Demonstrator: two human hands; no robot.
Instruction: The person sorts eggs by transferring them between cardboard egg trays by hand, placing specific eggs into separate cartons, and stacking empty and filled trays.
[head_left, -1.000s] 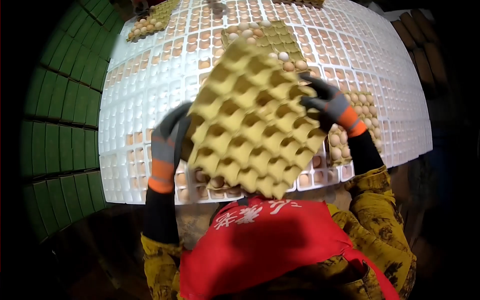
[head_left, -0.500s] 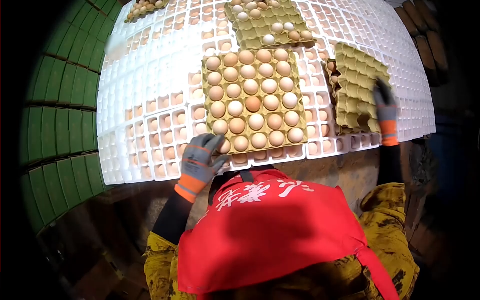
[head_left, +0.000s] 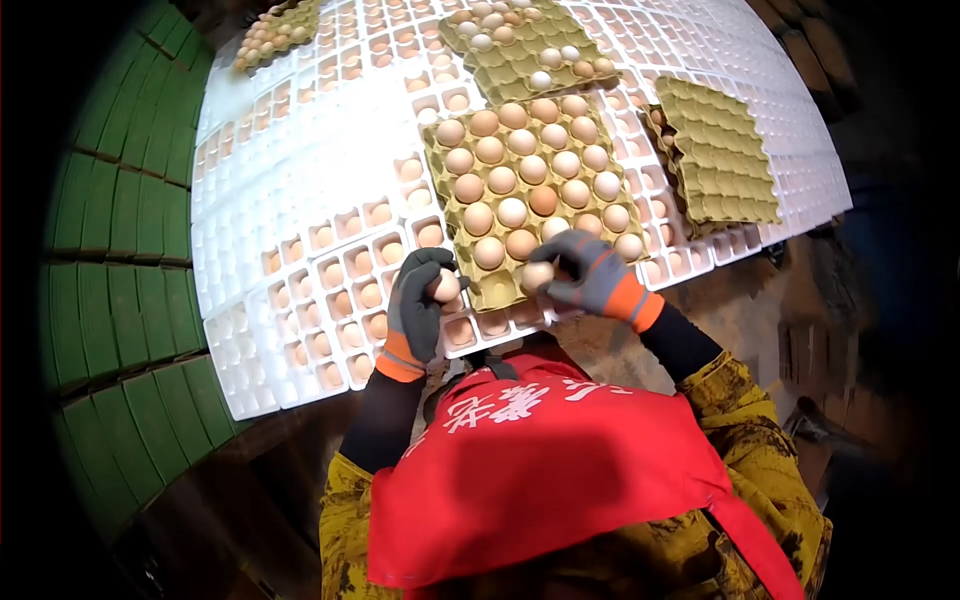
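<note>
In front of me a yellowish pulp egg tray (head_left: pixel 497 292) full of brown and pale eggs rests on white plastic trays. My gloved left hand (head_left: pixel 418 308) is at the tray's near left corner, its fingers closed round an egg (head_left: pixel 443 286). At the near edge my gloved right hand (head_left: pixel 598 277) grips another egg (head_left: pixel 537 276) between thumb and fingers, close above the tray. An empty cup shows between the two hands. White plastic trays (head_left: pixel 458 350) with eggs in their cells lie under and beside the pulp tray.
A partly filled pulp tray (head_left: pixel 515 62) lies beyond, and stacked pulp trays (head_left: pixel 715 150) sit on the right with eggs beneath. Another tray of eggs (head_left: pixel 277 35) is at the far left. Green boxes (head_left: pixel 125 320) are stacked along the left side.
My right hand has come from the stacked trays on the right to the full tray's near edge and grips an egg. My left hand now holds an egg lifted from the near left corner.
</note>
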